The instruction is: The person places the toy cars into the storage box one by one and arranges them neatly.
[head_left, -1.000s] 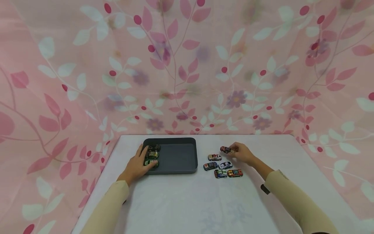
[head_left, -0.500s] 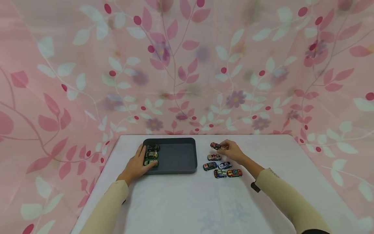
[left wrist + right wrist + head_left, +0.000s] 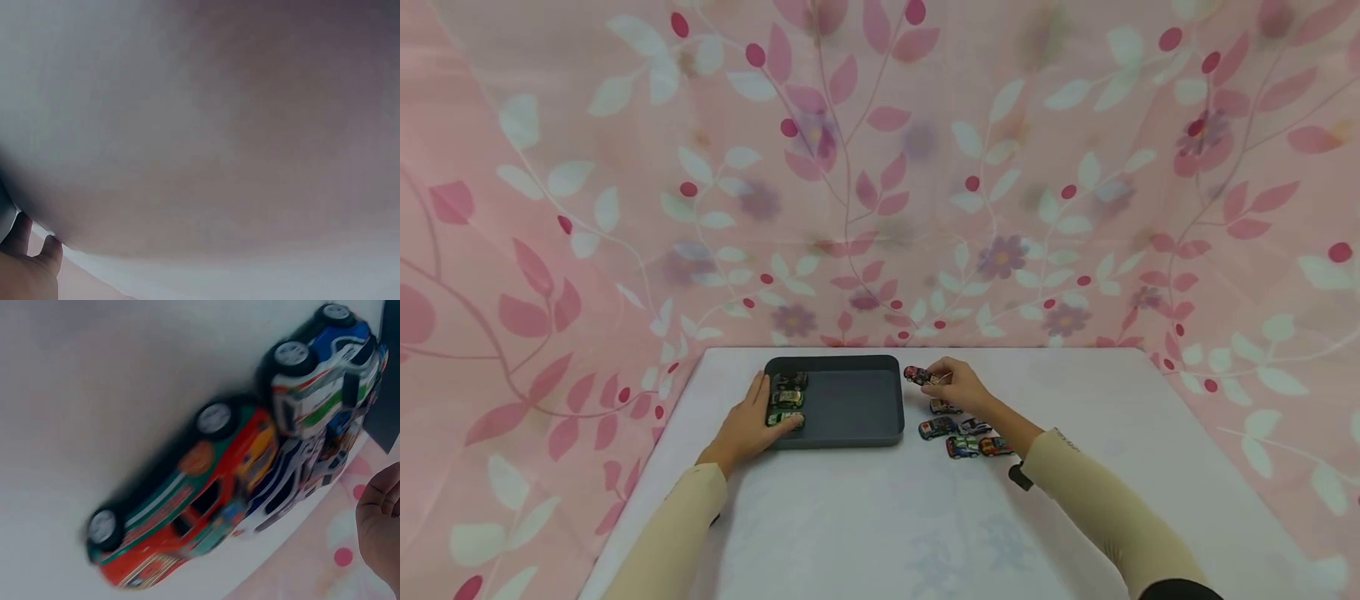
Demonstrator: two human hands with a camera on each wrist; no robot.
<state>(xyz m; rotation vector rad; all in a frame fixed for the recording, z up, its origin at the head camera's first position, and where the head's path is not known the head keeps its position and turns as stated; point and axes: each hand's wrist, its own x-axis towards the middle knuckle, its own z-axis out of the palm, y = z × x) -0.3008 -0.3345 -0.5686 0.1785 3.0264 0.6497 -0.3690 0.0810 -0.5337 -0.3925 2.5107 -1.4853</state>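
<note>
- Right hand [image 3: 961, 387] pinches red-black toy car [image 3: 917, 375]; carried low, it could clip gray tray [image 3: 857, 404].
- Left hand [image 3: 748, 427], fingers extended, rests at tray's left edge; shifting might skew it.

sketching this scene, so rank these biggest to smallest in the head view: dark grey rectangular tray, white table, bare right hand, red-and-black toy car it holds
White table
Dark grey rectangular tray
Bare right hand
Red-and-black toy car, partly hidden by the hand
</note>
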